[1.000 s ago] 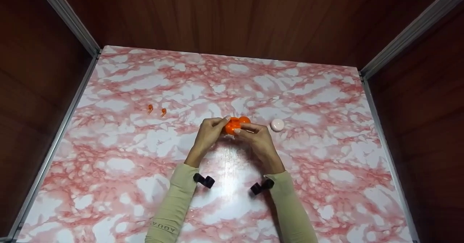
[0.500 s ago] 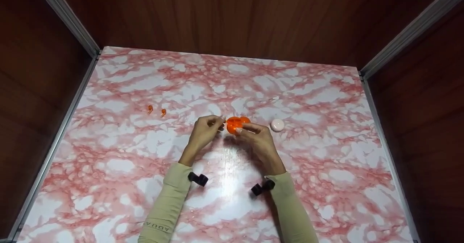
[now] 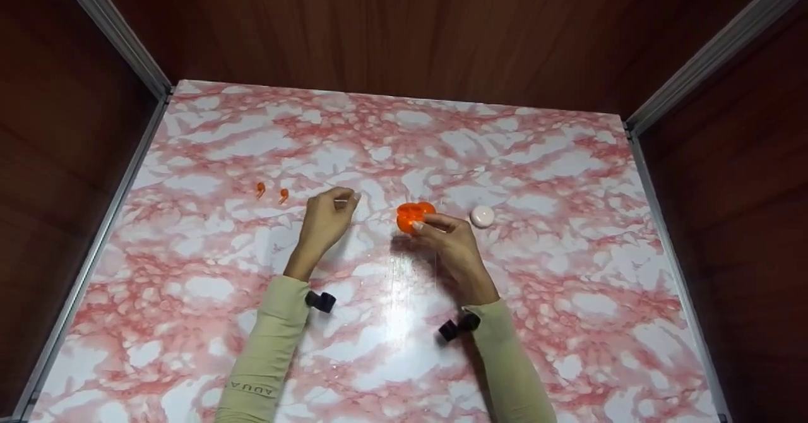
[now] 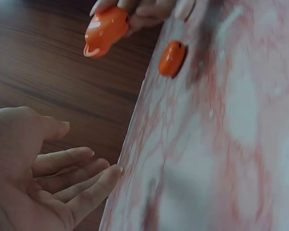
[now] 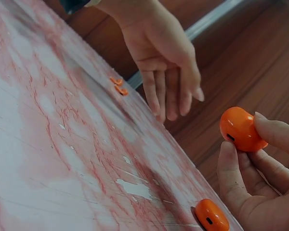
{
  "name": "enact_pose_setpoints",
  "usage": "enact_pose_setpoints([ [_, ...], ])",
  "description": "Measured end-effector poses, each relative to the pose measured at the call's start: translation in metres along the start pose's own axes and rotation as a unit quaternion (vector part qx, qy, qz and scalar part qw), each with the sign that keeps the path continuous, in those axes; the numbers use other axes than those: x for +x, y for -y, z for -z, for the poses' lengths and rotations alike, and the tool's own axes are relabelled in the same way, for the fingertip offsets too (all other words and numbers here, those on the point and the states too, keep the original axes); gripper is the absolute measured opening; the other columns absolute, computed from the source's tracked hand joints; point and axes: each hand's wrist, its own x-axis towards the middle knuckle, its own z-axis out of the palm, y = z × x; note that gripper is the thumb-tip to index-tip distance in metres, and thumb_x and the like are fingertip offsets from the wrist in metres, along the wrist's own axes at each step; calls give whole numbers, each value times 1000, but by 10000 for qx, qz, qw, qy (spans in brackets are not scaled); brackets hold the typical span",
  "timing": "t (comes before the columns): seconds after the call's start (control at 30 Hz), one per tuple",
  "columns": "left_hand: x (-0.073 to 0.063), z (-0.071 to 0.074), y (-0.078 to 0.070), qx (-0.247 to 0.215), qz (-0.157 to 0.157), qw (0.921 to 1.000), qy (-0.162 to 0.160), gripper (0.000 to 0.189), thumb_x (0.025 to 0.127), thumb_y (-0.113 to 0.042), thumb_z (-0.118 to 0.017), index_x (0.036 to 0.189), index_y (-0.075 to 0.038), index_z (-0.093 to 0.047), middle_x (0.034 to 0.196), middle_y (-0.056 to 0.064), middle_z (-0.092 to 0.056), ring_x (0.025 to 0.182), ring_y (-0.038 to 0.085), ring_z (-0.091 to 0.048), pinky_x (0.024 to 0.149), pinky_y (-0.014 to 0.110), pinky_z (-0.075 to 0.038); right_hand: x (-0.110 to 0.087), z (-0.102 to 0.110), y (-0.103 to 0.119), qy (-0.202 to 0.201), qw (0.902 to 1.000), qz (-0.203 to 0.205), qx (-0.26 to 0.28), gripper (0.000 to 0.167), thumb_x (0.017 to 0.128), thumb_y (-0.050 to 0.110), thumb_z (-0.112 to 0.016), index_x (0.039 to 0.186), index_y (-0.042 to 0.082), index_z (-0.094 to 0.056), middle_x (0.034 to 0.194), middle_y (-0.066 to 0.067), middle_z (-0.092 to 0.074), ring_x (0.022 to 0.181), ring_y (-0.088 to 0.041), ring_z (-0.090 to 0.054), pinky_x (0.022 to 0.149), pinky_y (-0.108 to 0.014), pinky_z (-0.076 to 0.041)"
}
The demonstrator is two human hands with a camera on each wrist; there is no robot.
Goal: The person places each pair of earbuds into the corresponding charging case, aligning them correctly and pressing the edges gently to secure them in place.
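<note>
My right hand [image 3: 451,240] pinches an orange earbud case [image 5: 241,127] between thumb and fingers, raised off the table; its lid looks open in the head view. A second orange case [image 4: 172,58] lies on the table just beyond it, with a dark slot on its side. My left hand [image 3: 328,218] hovers to the left of the cases, its fingers loosely bent and nothing in them. Two orange earbuds [image 3: 261,190] lie side by side on the table, left of that hand. The inside of the held case is too small to make out.
A pale pink round case [image 3: 483,216] rests on the table just right of my right hand. The pink-and-white marbled table [image 3: 555,360] is bounded by dark wood panels [image 3: 404,31] at the back and both sides.
My left hand has come away from the held orange case and moved left, toward the two earbuds. My right hand has stayed nearly in place with the case.
</note>
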Motion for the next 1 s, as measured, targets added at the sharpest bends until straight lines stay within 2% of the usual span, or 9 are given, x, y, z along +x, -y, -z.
enact_pose_setpoints([
  [0.07,2,8,2,201,-95,9997,-81,38,103,-25,-65,129,3,-71,127,23,-74,115,38,-75,100,49,-61,0,0,0,10,10000,27,-13,32,89,12,-84,117,-3,-77,117,-20,-75,105,-41,-76,101,-49,-60],
  [0.17,5,19,8,697,-287,9968,-255,40,102,-20,-67,131,6,-69,126,27,-73,114,41,-74,99,52,-60,-1,0,0,131,9995,-34,268,35,89,14,-85,118,-3,-77,122,-22,-74,110,-43,-75,108,-55,-55],
  [0.3,8,33,16,1372,-418,9886,-464,40,101,-18,-67,132,8,-67,118,30,-74,91,39,-72,93,54,-60,-1,0,0,220,9988,-89,429,39,88,16,-87,120,-3,-76,125,-23,-73,113,-41,-75,113,-58,-50],
  [0.37,9,40,20,1603,-422,9846,-555,40,101,-17,-66,133,8,-66,116,30,-75,86,40,-71,91,55,-60,-1,1,1,139,9998,-26,156,38,88,19,-87,119,-1,-77,122,-21,-75,109,-35,-77,111,-55,-53],
  [0.6,11,58,37,2193,-425,9719,-737,39,103,-12,-63,134,12,-62,121,33,-71,104,50,-72,91,57,-60,-2,1,1,133,9998,-121,90,38,88,19,-87,119,0,-77,123,-20,-75,113,-40,-75,106,-48,-58],
  [0.67,11,60,41,2437,-417,9662,-725,38,103,-11,-63,132,14,-62,118,34,-71,103,50,-72,91,56,-60,-3,0,1,149,9998,-104,81,38,88,20,-87,119,0,-77,124,-19,-75,112,-37,-76,104,-45,-59],
  [0.8,11,62,50,2989,-427,9502,-767,28,102,-9,-64,116,15,-66,108,34,-73,101,51,-72,89,58,-60,-2,-2,0,121,9998,-59,110,39,87,20,-87,118,-1,-77,120,-18,-76,105,-26,-78,97,-35,-62],
  [0.87,12,61,53,3221,-400,9426,-782,25,101,-10,-65,108,14,-68,100,35,-74,96,52,-73,86,58,-60,-3,-2,-1,113,9998,-62,157,39,87,20,-88,118,-1,-77,120,-19,-77,103,-25,-78,95,-33,-63],
  [1.0,13,59,56,3636,-381,9272,-819,24,101,-11,-66,100,13,-69,94,34,-74,90,49,-74,78,57,-62,-3,-3,-2,81,9998,-100,155,39,86,21,-89,116,-1,-78,119,-18,-77,104,-26,-78,94,-32,-63],
])
